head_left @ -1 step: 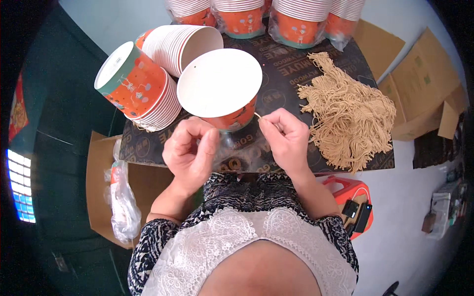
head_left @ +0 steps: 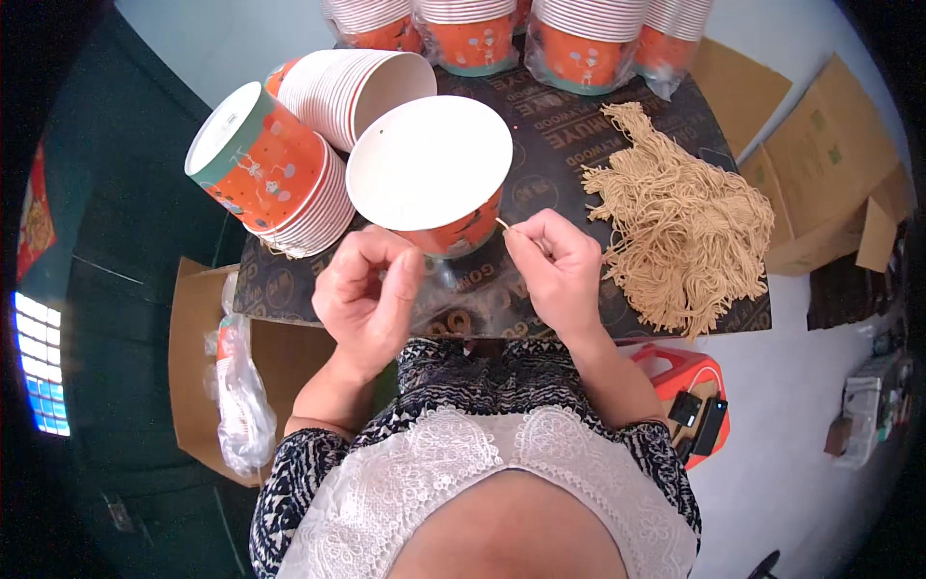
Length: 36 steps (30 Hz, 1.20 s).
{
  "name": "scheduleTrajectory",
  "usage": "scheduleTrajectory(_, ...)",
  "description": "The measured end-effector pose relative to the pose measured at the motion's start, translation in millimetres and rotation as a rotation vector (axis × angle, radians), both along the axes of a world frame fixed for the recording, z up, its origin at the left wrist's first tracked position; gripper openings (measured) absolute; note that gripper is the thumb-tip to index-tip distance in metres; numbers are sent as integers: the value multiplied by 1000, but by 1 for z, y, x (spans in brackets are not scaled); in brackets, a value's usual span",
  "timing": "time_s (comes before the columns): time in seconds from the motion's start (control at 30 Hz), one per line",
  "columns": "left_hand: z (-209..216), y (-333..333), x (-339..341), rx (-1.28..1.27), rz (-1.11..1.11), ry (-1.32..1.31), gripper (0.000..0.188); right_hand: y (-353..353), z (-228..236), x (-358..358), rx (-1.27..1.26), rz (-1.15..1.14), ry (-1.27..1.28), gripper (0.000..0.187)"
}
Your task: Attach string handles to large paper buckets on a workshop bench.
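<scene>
An orange paper bucket [head_left: 449, 232] stands in front of me, its wide white mouth facing up and toward me. My right hand [head_left: 558, 265] is closed in a pinch at the bucket's right side. Between its thumb and forefinger is the end of a thin tan cord [head_left: 502, 224] that reaches toward the bucket. At the lower left of the bucket, my left hand [head_left: 367, 289] has thumb and forefinger curled together; whatever is between them is hidden. Right of my right hand lies a large heap of tan cords [head_left: 685, 227].
Stacked orange buckets stand [head_left: 275, 164] and lie [head_left: 362, 92] at the left. Bagged bucket stacks [head_left: 586, 53] line the back of the dark tabletop [head_left: 545, 183]. Cardboard boxes [head_left: 820, 154] are at the right; another box [head_left: 198, 376] sits below left. A red stool [head_left: 666, 362] stands below right.
My left hand has shifted slightly left, away from the bucket. My right hand stays almost where it was, pinching the cord.
</scene>
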<state>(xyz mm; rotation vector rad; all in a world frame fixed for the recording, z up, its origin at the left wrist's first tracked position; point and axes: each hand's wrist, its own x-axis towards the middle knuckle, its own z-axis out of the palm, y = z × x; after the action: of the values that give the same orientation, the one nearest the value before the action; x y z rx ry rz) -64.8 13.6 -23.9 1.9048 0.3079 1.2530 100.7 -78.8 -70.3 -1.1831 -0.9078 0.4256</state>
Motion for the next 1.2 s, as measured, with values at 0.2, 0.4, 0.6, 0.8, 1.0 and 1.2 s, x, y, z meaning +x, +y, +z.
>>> scheduleTrajectory(0.2, 29, 17, 4, 62, 129, 238, 8, 12, 1, 4, -16, -15, 0, 14)
scheduleTrajectory(0.4, 58, 61, 34, 117, -131, 553, 11, 17, 2, 7, -40, -42, -19, 13)
scheduleTrajectory(0.6, 59, 92, 55, 190, -392, 808, 15, 19, 3, 4, -63, -28, -19, 12)
scheduleTrajectory(0.8, 57, 93, 64, 134, -521, 890, 21, 21, 1, 5, -64, -23, -58, 12)
scheduleTrajectory(1.0, 52, 96, 70, 128, -616, 951, 21, 24, 10, 5, -66, -20, -105, 10)
scheduleTrajectory(1.2, 50, 89, 73, 105, -551, 948, 15, 27, 12, 3, -58, 3, -96, 8)
